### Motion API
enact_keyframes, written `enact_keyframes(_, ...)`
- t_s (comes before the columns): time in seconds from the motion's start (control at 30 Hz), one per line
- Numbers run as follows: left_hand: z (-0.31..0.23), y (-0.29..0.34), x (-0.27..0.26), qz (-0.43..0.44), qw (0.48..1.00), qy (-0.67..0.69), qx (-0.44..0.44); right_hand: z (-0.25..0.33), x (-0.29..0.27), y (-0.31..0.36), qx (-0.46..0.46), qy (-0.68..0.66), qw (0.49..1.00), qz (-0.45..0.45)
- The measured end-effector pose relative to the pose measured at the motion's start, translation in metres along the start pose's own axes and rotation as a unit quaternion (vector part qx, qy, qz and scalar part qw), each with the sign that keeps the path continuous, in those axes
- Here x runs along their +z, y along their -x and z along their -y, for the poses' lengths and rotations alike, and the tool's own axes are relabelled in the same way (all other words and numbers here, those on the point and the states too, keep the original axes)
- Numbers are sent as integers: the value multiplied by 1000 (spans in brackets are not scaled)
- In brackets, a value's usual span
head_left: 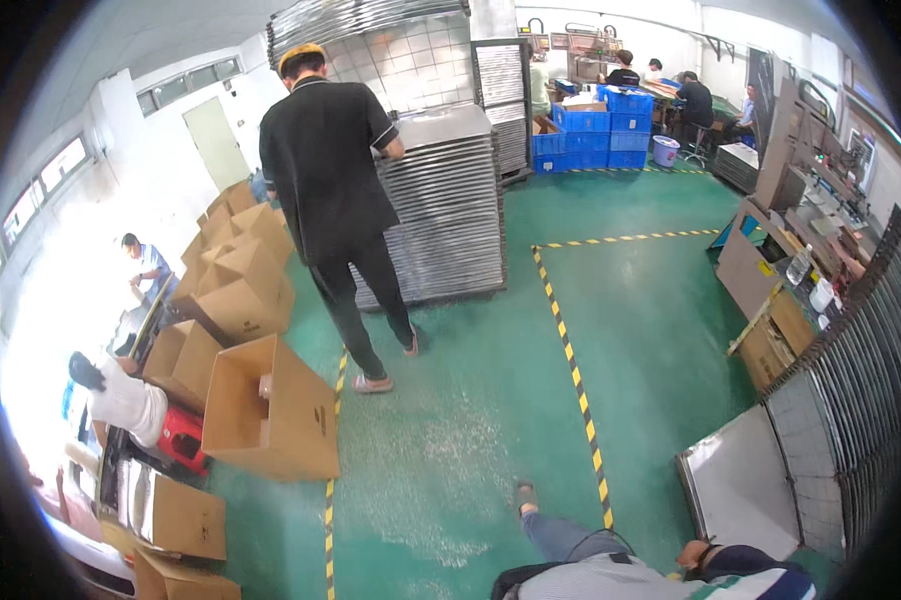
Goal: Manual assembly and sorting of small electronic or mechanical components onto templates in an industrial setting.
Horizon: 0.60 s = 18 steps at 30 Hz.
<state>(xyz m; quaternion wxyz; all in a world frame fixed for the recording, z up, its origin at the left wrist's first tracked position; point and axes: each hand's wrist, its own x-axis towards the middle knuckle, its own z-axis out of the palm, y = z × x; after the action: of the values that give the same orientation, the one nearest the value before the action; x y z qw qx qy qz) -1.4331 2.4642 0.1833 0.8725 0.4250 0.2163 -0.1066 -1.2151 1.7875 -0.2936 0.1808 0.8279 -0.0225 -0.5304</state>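
Observation:
My right hand (693, 553) hangs low beside my body at the bottom of the head view, with a dark band at the wrist. Its fingers are too small and partly hidden to show whether they hold anything. Nearest to it stands a flat grey metal panel (741, 480), leaning by a stack of ribbed metal racks (851, 420); a gap shows between hand and panel. My left hand is out of the picture. My striped grey top and one blue-trousered leg (561, 538) show at the lower edge.
Ahead, a person in black (326, 170) stands at a tall stack of metal racks (441, 210). Open cardboard boxes (291, 420) line the left, near seated people. Blue crates (586, 135) stand far back. A machine bench (771, 240) is right. Yellow-black tape (571, 370) marks the green floor.

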Motion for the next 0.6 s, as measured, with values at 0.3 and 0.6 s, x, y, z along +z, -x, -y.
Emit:
enact_keyframes(0.3,-105,-118,11,-114,990,31,75,312,-480,127,-340,-248,857,-297)
enact_keyframes(0.6,-225,-255,-20,32,994,-83,70,394,-585,87,-380,-269,830,-306)
